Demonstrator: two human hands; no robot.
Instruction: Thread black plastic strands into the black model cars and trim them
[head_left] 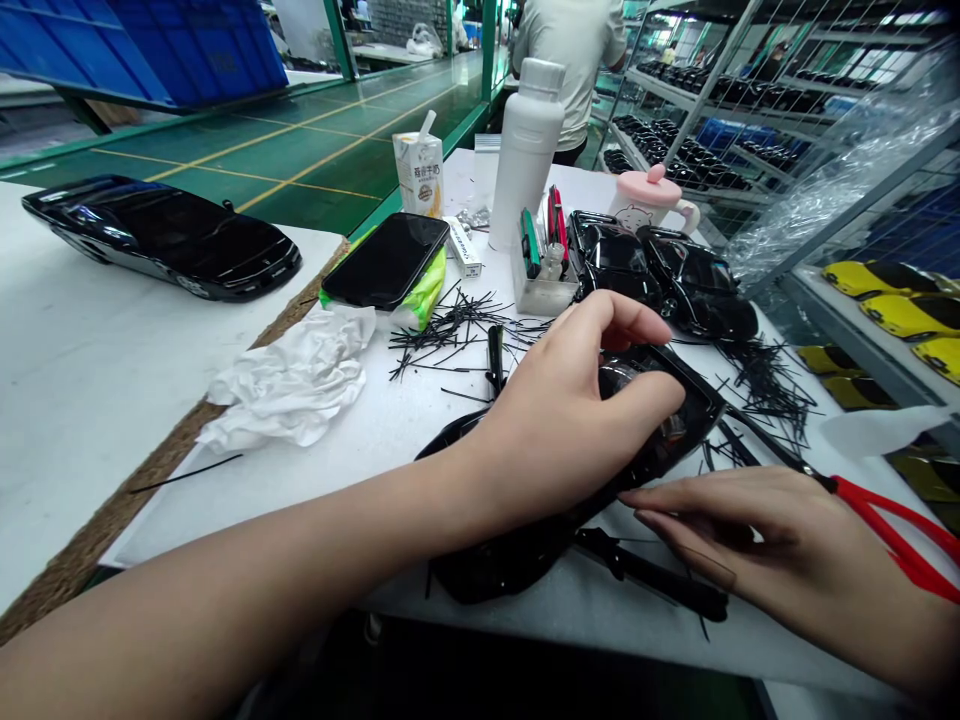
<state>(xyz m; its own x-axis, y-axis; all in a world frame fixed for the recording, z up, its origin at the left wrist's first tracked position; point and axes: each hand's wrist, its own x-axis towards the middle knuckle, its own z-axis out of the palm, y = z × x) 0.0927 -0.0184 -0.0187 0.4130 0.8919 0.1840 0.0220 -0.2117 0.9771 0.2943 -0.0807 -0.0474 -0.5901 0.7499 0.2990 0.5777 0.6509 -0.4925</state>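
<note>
"Black, glossy plastic: a model car body (499, 572) on the white table (262, 520), just below the middle of my view, between four and six o'clock. Its far end tilts toward three."

"Where are the worker's hands?"

"Both bare, both at four o'clock. The left hand (577, 420) lies over the car body, its grip curled round the upper part, thumb nearer us, fingers beyond. The right hand (750, 545) sits farther out, thumb and forefinger drawn close together beside the car's near edge. Whether that grip pinches anything, I cannot tell."

"What lies around them?"

"Red-handled scissors (889, 520) near the right wrist, between three and four. A slim black part (660, 582) rests just below the right fingertips, between four and five. Thin black strips (450, 330) are strewn near the middle, toward eleven, with another heap (772, 395) at three."

"And farther off?"

"Crumpled white tissue (292, 375) at nine; a dark phone (390, 260) on a green packet (427, 290) at ten. Another black car (165, 235) stands between nine and ten. A white bottle (529, 150) rises between twelve and one; a pink-lidded mug (652, 200) is at two."
</note>
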